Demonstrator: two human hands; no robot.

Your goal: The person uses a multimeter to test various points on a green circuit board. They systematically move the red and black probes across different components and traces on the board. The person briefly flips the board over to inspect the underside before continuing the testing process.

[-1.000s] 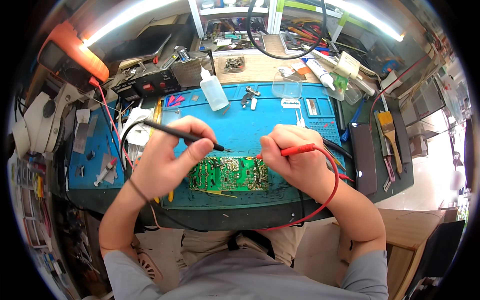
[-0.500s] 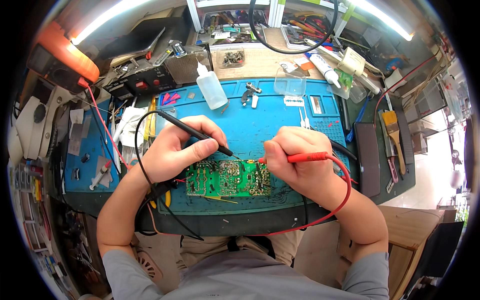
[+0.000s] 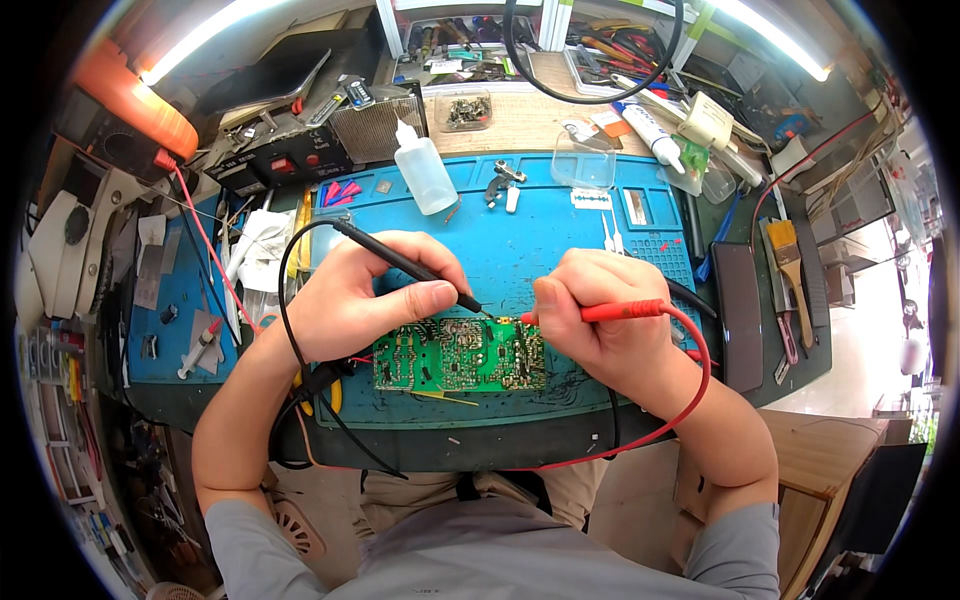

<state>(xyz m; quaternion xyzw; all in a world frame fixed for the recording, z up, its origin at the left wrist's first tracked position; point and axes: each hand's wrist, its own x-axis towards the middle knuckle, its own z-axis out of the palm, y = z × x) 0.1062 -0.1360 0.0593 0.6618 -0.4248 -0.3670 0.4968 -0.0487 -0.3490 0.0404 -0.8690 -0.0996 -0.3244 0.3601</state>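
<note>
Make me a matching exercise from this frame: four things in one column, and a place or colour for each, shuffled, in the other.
Things
1. Black probe
2. Circuit board
3. Red probe
4. Brush

Places and colours
A. Yellow-bristled, to the right of the blue mat
B. Held in the right hand
C. Held in the left hand
D. Green, lying on the blue mat

Pairs: 1-C; 2-D; 3-B; 4-A

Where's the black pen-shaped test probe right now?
In the head view, the black test probe is left of centre in the left hand, slanting toward the far edge of the green rectangular circuit board; whether it touches is unclear.
</note>
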